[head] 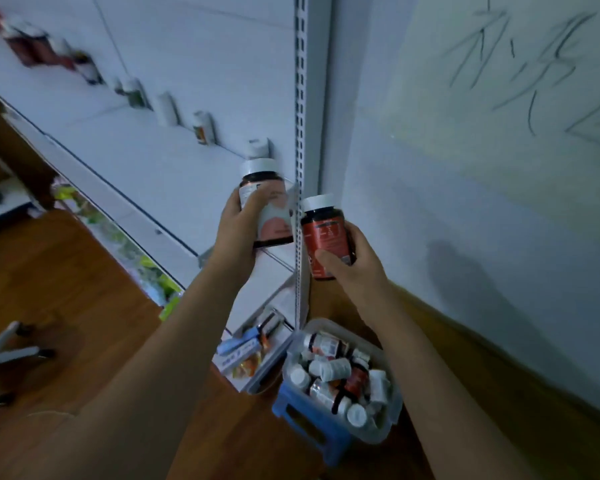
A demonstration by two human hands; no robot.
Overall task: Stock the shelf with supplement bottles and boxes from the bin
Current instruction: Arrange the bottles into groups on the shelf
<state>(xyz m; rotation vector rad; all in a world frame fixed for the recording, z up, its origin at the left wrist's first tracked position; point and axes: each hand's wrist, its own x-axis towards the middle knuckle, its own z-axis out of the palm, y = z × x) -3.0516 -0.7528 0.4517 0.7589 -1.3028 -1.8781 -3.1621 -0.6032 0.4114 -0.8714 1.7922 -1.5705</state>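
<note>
Left hand (238, 226) grips a pale-labelled bottle (269, 206) over the shelf (146, 174); right hand (352, 258) grips a red-labelled bottle (326, 233) just beside the slotted upright (300, 98). Below, a clear bin (378, 431) on a blue stool (305, 420) holds many jumbled bottles.

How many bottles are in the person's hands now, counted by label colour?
Pink-and-white label: 1, the bottle in the left hand, held at the shelf.
Red label: 1, the bottle in the right hand.
Total: 2
</note>
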